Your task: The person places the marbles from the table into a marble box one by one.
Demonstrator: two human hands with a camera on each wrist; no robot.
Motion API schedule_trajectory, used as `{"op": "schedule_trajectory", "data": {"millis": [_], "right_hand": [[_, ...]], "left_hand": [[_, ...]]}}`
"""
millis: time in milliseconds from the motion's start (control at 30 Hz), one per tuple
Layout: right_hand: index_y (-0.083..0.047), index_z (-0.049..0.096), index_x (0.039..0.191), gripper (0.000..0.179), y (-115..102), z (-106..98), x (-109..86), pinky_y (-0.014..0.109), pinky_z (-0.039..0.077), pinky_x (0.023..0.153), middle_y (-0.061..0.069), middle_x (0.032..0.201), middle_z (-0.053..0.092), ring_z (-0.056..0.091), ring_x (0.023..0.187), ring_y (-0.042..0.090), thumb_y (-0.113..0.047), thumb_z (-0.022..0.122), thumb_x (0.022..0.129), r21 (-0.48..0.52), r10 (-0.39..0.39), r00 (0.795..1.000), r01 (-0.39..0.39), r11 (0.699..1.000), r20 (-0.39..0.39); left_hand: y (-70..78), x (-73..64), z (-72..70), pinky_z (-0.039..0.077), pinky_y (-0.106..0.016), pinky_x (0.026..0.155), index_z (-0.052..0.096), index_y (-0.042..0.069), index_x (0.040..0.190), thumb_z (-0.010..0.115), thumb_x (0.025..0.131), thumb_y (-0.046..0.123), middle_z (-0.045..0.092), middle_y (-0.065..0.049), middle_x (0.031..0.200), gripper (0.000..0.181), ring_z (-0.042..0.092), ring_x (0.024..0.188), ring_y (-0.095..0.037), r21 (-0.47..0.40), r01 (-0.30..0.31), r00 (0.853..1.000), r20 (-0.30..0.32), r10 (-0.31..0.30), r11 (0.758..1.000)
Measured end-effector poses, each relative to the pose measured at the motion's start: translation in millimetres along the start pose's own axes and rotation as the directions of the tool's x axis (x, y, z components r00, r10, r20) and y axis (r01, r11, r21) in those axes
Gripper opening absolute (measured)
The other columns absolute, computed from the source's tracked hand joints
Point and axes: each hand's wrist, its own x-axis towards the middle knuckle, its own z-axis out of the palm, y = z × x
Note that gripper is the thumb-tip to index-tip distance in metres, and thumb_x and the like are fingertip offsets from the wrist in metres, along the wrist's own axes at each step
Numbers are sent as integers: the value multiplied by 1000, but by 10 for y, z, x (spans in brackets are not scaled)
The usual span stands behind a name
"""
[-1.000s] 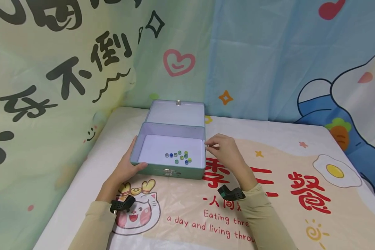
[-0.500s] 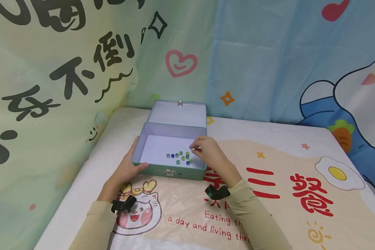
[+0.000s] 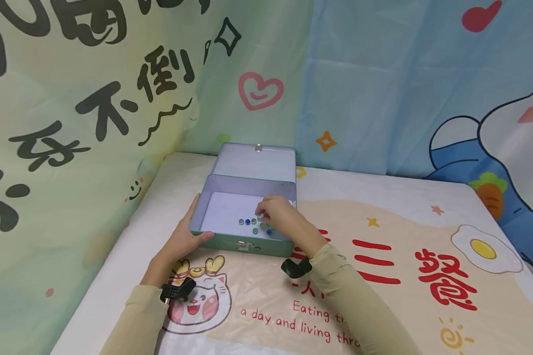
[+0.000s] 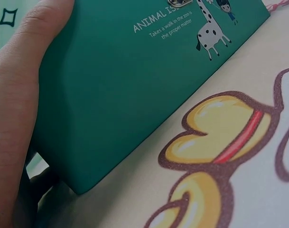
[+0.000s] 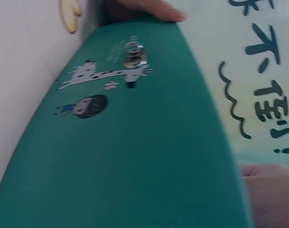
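A green metal box point(image 3: 224, 242) with a pale lining stands on the table, its hinged lid raised at the back. My left hand point(image 3: 182, 241) grips its left side, thumb over the front rim; the left wrist view shows that thumb point(image 4: 44, 28) against the green front wall. Several glass marbles point(image 3: 247, 222) in blue, green and clear lie on the box floor, right of its middle. My right hand point(image 3: 281, 213) reaches in over the right wall, fingertips close above them, pinching a small pale marble mostly hidden by the fingers. In the right wrist view the box front hides most of this hand point(image 5: 272, 197).
The lid point(image 3: 259, 161) leans back toward the printed cloth backdrop point(image 3: 351, 88). A metal clasp point(image 3: 243, 245) sits on the box front. The tabletop point(image 3: 382, 315) carries a printed cover with red lettering and a cartoon cat point(image 3: 200, 303).
My right hand has moved left, from beside the box's right wall to over the marbles inside. My left hand keeps its grip on the box. The head view has shifted slightly.
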Motion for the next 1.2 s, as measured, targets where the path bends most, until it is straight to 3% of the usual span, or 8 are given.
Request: {"op": "schedule_trajectory", "data": {"millis": [200, 367, 533, 1200], "right_hand": [[-6, 73, 91, 10, -42, 62, 93, 29, 53, 82, 4, 92, 67, 65, 90, 17, -2, 69, 83, -56, -10, 991, 18, 998, 133], [-7, 75, 93, 14, -59, 126, 131, 29, 53, 84, 5, 91, 67, 65, 90, 18, 0, 69, 82, -135, -73, 979, 99, 986, 189], [-7, 76, 93, 16, -77, 168, 157, 28, 53, 83, 5, 89, 67, 65, 88, 18, 1, 66, 83, -186, -108, 973, 147, 971, 206], [-7, 75, 91, 13, -98, 199, 159, 27, 54, 81, 5, 90, 69, 66, 88, 18, 0, 65, 85, -173, -97, 969, 139, 975, 228]], "left_hand": [[5, 6, -13, 23, -61, 111, -4, 36, 152, 74, 69, 61, 10, -9, 161, 117, 22, 143, -39, -6, -10, 1000, 5, 10, 1000], [14, 9, -8, 23, -61, 111, -4, 36, 152, 74, 69, 60, 10, -9, 161, 116, 22, 143, -39, -3, -11, 1000, 4, 11, 1000], [10, 7, -5, 23, -62, 111, -4, 36, 152, 74, 69, 60, 11, -9, 161, 116, 22, 143, -39, -11, -12, 1000, 6, 12, 1000], [-13, 10, -2, 24, -61, 111, -4, 35, 152, 73, 69, 62, 11, -9, 161, 116, 23, 142, -39, 4, -11, 1000, 7, 11, 1000]]}}
